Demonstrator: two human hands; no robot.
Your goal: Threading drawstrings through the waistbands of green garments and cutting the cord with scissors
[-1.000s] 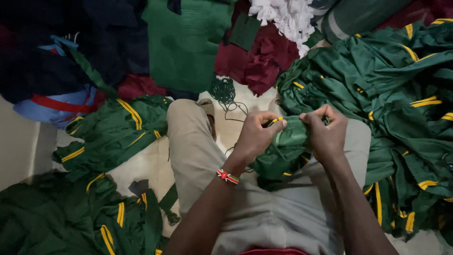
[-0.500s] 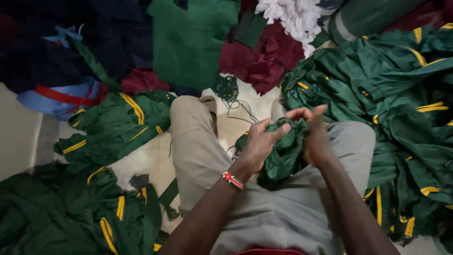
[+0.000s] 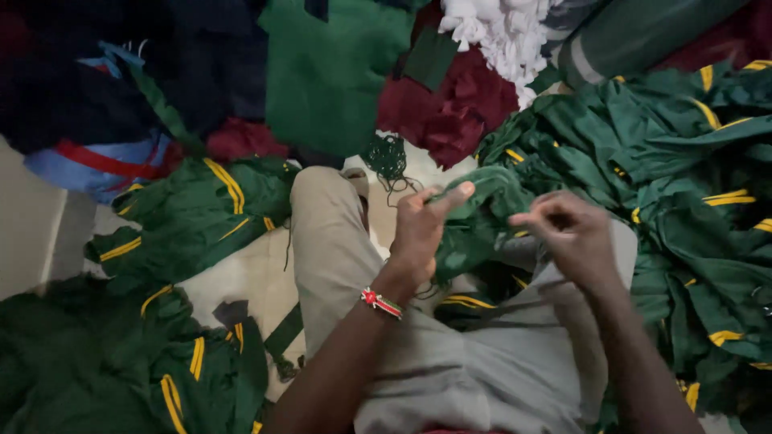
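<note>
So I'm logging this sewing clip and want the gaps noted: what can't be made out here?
- Head view: anything pinched in the right hand is too small and blurred.
- The left hand covers part of the green garment.
- The edges crop the green pile.

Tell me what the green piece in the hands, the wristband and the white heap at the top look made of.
Green garment piece, pinched by the left hand: thin woven cloth with a matt finish, since it folds into soft creases. Wristband: probably woven thread or beads in red, white and green; too small to tell. White heap: fluffy, torn-looking scraps, perhaps fleece or wadding. The right hand is pinched shut beside the cloth.
</note>
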